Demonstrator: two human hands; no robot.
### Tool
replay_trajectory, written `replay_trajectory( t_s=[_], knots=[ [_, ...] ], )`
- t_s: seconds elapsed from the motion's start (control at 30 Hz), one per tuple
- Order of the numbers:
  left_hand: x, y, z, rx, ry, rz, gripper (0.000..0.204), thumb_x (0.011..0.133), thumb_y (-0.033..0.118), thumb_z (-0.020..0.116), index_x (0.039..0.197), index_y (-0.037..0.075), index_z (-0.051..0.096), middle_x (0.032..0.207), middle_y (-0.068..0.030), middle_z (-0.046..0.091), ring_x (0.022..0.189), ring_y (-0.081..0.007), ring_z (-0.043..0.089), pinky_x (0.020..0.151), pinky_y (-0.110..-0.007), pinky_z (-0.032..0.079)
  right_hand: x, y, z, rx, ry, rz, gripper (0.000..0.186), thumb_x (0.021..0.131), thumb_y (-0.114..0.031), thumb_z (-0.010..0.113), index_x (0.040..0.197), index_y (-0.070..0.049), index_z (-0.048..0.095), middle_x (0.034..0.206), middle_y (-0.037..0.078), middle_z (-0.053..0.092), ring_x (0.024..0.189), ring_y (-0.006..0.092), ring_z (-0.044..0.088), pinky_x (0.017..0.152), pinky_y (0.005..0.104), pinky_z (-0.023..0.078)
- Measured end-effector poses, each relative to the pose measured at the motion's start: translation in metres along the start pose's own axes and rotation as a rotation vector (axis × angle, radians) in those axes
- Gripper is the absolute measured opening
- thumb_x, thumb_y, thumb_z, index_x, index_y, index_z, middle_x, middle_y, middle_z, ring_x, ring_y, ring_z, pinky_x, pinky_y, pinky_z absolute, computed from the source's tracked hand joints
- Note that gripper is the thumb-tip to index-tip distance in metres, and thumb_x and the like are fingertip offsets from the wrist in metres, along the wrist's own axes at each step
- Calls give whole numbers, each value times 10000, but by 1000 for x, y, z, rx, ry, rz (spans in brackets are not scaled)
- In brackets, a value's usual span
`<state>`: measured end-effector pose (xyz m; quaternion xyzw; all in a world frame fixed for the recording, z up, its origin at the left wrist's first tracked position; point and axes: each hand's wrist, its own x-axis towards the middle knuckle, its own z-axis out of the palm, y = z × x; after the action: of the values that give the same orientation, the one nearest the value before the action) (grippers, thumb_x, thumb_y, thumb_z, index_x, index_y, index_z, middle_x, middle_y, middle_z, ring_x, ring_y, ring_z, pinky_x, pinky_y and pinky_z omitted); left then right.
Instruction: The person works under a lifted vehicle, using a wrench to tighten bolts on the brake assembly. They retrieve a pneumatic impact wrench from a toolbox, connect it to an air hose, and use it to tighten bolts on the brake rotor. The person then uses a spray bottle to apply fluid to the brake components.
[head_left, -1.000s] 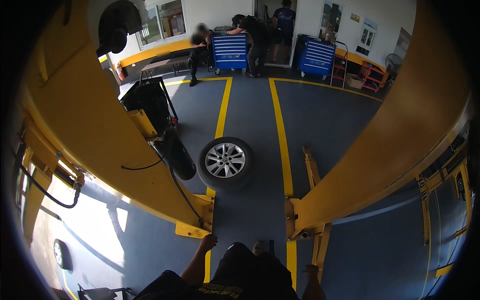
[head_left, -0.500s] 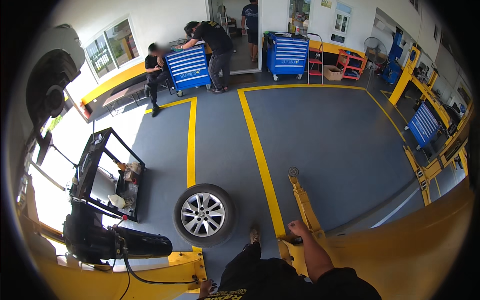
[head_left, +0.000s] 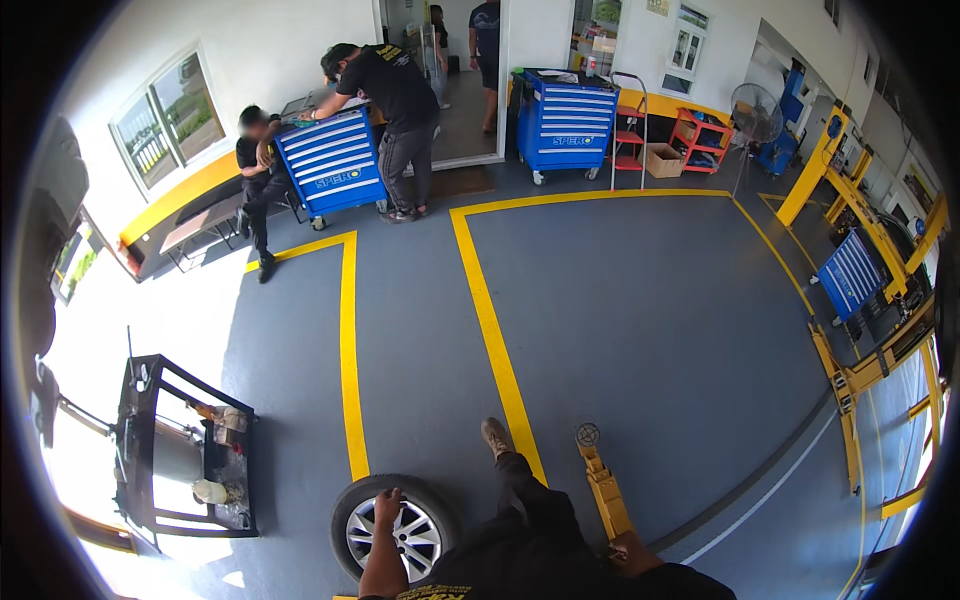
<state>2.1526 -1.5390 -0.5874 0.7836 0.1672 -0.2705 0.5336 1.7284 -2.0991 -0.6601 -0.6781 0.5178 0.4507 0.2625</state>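
My left hand (head_left: 388,508) is raised in front of me with its fingers curled in, and nothing shows in it. From this view it overlaps a car wheel (head_left: 342,535) with a black tyre and silver spoked rim that lies on the floor. My right hand (head_left: 630,553) is low at my right side, fingers curled in a loose fist, with no object visible in it. Beside it, a yellow lift arm (head_left: 606,496) stretches forward to a round pad; whether my hand touches it I cannot tell. My booted foot (head_left: 494,436) is stepping ahead.
A black metal frame cart (head_left: 190,520) holding bottles and bags stands at the left. Two people work or sit by a blue tool cabinet (head_left: 335,165); another blue cabinet (head_left: 568,125), a red step ladder (head_left: 628,140) and a fan (head_left: 756,112) line the wall. A yellow lift post (head_left: 812,170) stands at right.
My view has moved forward and turned right. My left hand has come up over the wheel, and my right hand has dropped back from the lift arm's base. My foot has stepped ahead.
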Motion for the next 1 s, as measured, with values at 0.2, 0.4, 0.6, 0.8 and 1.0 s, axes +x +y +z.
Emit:
replay_trajectory(
  t_s=[0.2, 0.4, 0.6, 0.8, 1.0],
  knots=[
    [155, 136, -24, -35, 5, -50, 365, 1040, 265, 609, 1199, -62, 646, 955, -159, 742, 812, -252, 748, 695, -356, 605, 12, -337, -204, 360, 93, -198, 407, 971, -225, 633, 1285, 28, 681, 1112, 135, 764, 806, 238, 754, 701, 379, 604],
    [232, 185, -85, -413, 297, -240, 338, 1040, 280, 571, 1157, -28, 647, 927, -156, 745, 737, -226, 734, 588, -312, 561, -71, -755, -418, 124, 330, -725, 252, 985, -227, 606, 1101, -112, 798, 906, 46, 793, 764, 165, 768, 805, 350, 592],
    [329, 193, -151, -186, 86, -595, 395, 1007, 309, 560, 1171, -38, 653, 1048, -187, 757, 827, -305, 746, 667, -409, 572, -81, -1071, -469, 178, 418, -1092, 255, 991, -229, 595, 1112, -114, 788, 863, 81, 781, 758, 195, 771, 767, 353, 595],
    [490, 287, -249, -436, 253, -703, 338, 989, 249, 533, 1071, -48, 673, 895, -159, 761, 720, -291, 750, 540, -374, 478, -59, -1202, -433, -94, 220, -905, 262, 955, -195, 626, 1138, -129, 801, 1024, 75, 793, 789, 191, 783, 789, 312, 595],
    [709, 496, -386, -304, 443, -201, 356, 1043, 248, 549, 1148, -34, 739, 973, -161, 769, 851, -242, 751, 759, -350, 595, -37, -1275, -430, -142, -6, -775, 316, 937, -197, 686, 1209, -56, 763, 1011, 137, 783, 750, 184, 762, 652, 313, 567]
  ],
)
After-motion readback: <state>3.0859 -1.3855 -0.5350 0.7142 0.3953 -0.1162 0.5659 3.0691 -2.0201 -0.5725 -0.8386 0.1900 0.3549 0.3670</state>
